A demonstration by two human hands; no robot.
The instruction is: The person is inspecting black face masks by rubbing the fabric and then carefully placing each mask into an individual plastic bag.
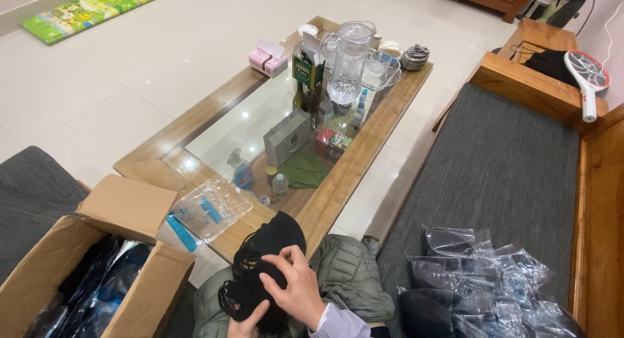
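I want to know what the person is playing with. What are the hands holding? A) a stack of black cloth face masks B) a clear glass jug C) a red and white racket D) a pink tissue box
A: the right hand and left hand grip a stack of black cloth face masks, while the clear glass jug stands far off on the wooden glass-topped table.

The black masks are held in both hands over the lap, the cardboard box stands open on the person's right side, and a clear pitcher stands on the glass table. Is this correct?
Not quite. The head view shows the cardboard box open on the person's left side, not the right. The rest holds: the right hand and left hand hold the black masks over the lap, and the clear pitcher stands on the glass table.
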